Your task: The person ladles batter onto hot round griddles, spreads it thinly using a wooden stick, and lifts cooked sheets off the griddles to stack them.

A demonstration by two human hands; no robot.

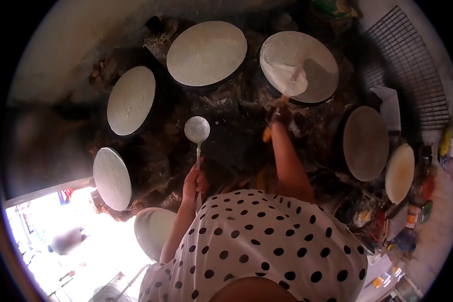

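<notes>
My left hand point(192, 182) is wrapped round the handle of a metal ladle point(197, 130), whose round bowl points away from me. Its bowl carries whitish smears. My right hand point(282, 117) reaches to the near edge of a round griddle point(323, 83). White batter point(277, 55) covers the left and upper part of that griddle, while a grey patch shows at its right. The right fingers are closed but blurred by motion. A pale streaked shape lies on the batter just beyond them; I cannot tell whether it is a tool or batter.
Several more round griddles stand in a ring: a white-coated one point(206, 53), another at left point(131, 100), one lower left point(111, 178), a bare brown one point(366, 143) at right. A pale disc point(400, 173) is beside it. A wire rack point(410, 65) leans at upper right.
</notes>
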